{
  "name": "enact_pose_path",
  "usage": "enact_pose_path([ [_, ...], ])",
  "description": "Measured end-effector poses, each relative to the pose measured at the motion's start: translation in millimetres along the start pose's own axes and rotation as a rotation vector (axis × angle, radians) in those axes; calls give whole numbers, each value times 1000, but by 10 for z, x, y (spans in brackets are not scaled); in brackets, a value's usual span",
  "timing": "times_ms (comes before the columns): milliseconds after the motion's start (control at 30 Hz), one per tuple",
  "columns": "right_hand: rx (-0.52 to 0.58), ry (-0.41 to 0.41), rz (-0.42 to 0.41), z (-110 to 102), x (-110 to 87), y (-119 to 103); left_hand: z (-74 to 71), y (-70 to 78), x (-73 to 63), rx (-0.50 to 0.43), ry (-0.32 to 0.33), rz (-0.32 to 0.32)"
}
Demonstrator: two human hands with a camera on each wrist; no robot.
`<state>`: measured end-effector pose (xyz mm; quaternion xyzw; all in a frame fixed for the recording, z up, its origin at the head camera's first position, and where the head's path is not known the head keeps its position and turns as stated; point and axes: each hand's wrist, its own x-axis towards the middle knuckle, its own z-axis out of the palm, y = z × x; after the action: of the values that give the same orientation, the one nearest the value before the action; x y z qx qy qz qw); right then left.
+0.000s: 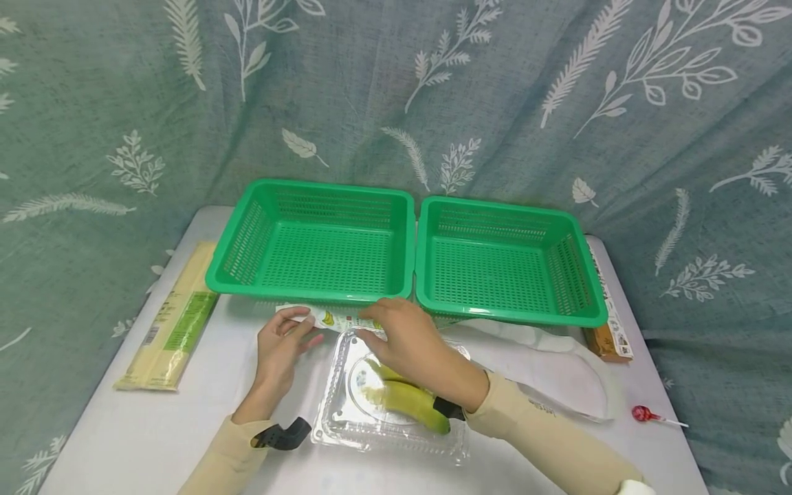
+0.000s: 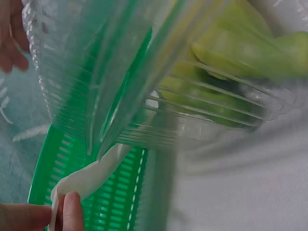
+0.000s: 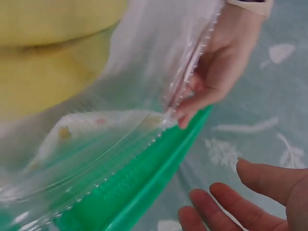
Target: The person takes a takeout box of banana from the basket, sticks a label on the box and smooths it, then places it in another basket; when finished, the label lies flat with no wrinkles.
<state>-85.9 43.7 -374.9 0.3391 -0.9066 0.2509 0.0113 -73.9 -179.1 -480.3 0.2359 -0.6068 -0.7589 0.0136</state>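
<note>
Between the thumb and fingers of my left hand (image 1: 280,347) is the end of a long white printed strip (image 1: 324,318) with small banana pictures. In the left wrist view those fingertips pinch the pale strip (image 2: 91,175) just past the clear container's edge. My right hand (image 1: 402,340) reaches over the clear plastic container (image 1: 337,412), close to the strip's printed part. In the right wrist view, that hand (image 3: 245,197) has its fingers apart and holds nothing. Green-yellow bananas (image 1: 411,402) lie in the container, partly covered by my right forearm.
Two green baskets (image 1: 309,297) (image 1: 513,317) stand side by side behind the container. The strip's loose tail (image 1: 594,364) loops to the right. A noodle-like pack (image 1: 170,323) lies left; a box (image 1: 612,337) and red lollipop (image 1: 643,413) lie right.
</note>
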Motion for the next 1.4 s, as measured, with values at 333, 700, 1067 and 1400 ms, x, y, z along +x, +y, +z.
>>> enact_pose_path([
  [333,-110,-192,25,291,435,-75,-14,45,-25,6,-23,38],
  [700,-93,-245,95,445,710,-141,-21,76,-44,-28,-65,51],
  [1067,-93,-267,119,534,784,-163,-24,114,-66,-40,-59,43],
  [1400,-75,-287,131,579,799,-135,-26,115,-70,-46,-77,55],
])
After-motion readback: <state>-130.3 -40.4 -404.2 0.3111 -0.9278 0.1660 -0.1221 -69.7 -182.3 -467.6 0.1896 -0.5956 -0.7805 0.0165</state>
